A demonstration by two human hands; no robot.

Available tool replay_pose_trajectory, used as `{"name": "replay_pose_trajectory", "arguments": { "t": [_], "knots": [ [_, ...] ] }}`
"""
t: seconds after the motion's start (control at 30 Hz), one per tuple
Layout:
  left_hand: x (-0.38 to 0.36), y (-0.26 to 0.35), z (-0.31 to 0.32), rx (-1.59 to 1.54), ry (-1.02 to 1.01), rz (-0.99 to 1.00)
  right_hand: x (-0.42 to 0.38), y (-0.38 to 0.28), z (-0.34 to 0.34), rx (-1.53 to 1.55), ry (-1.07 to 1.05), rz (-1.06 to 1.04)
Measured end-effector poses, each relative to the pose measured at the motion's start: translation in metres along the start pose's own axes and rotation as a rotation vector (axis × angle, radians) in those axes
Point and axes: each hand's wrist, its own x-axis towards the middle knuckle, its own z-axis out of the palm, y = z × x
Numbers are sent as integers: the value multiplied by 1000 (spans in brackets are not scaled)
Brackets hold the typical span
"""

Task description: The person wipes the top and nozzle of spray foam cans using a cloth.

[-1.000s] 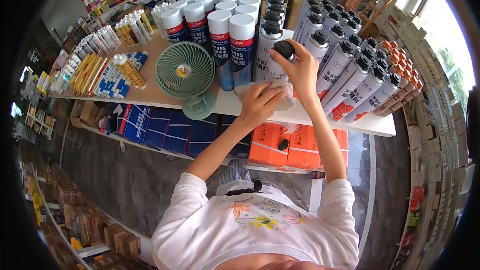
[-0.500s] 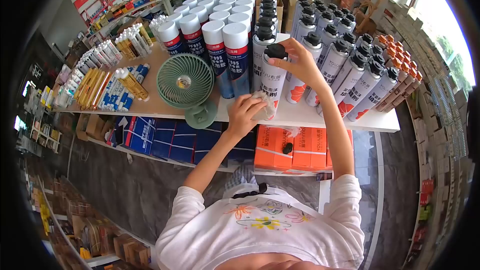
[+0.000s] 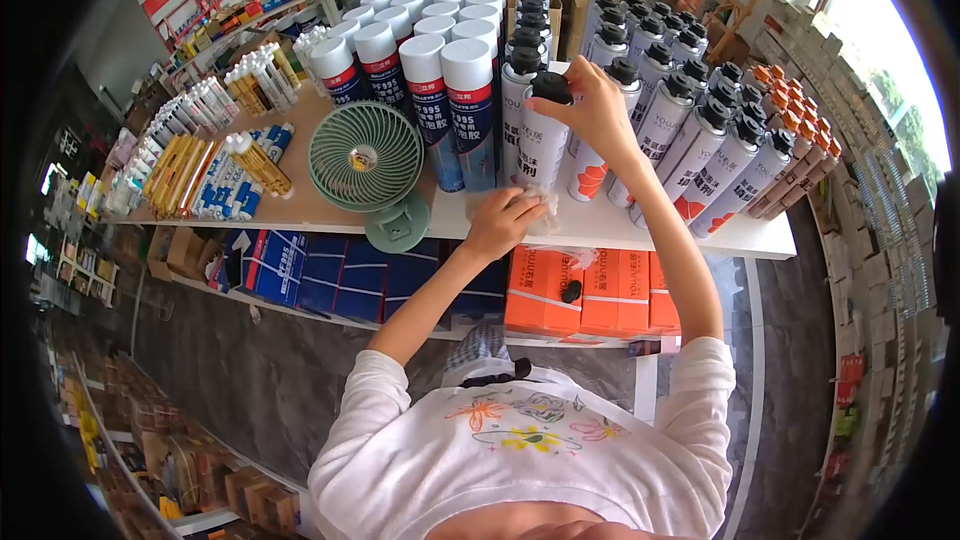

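A white spray foam can point(image 3: 541, 145) with a black cap stands at the front of the shelf. My right hand point(image 3: 592, 112) is closed around its top, just at the cap. Bunched in my left hand point(image 3: 503, 224) is a pale, crumpled cloth point(image 3: 541, 208), pressed against the can's lower front. The cloth and fingers cover the can's base. Beside it on the right stands another foam can point(image 3: 590, 175) with a red print; similar cans point(image 3: 710, 155) fill the shelf farther right.
Blue cans with white lids point(image 3: 468, 110) stand left of my hands, with a green fan point(image 3: 364, 160) before them. Orange boxes point(image 3: 615, 290) and blue boxes point(image 3: 330, 275) sit under the white shelf edge point(image 3: 640, 235). Sealant tubes point(image 3: 180, 175) lie at far left.
My left hand and the cloth have shifted slightly right across the can's lower front. My right hand stays at the can's top. The view has moved slightly.
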Motion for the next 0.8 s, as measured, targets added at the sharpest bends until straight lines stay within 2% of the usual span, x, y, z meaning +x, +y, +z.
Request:
{"name": "replay_pose_trajectory", "arguments": {
  "t": [0.13,0.2,0.27,0.33,0.37,0.4,0.53,0.63,0.73,0.8],
  "knots": [
    [6,3,-12,-54,-23,-47,1,-5,8,-37,-33,-23],
    [38,4,-31,-122,119,-80,5,-6,5,-34,-98,23],
    [72,5,-52,-127,183,-103,8,-1,4,-20,-80,-100],
    [94,-1,-56,-69,312,-64,14,-2,-7,28,-124,-100],
    [101,-2,-59,-68,324,-59,18,-1,-13,-8,-246,-65],
    [99,-2,-57,-68,327,-64,21,2,-18,-45,-367,-31],
    [70,-2,-33,-94,273,-48,24,28,-8,172,-329,-33],
    [12,0,-4,-118,43,-30,18,20,-5,192,-258,29],
    [-11,4,3,-137,30,-63,15,-3,-11,95,-300,72],
    [8,5,-10,-141,113,-125,16,-2,-7,67,-270,47]
  ]
}}
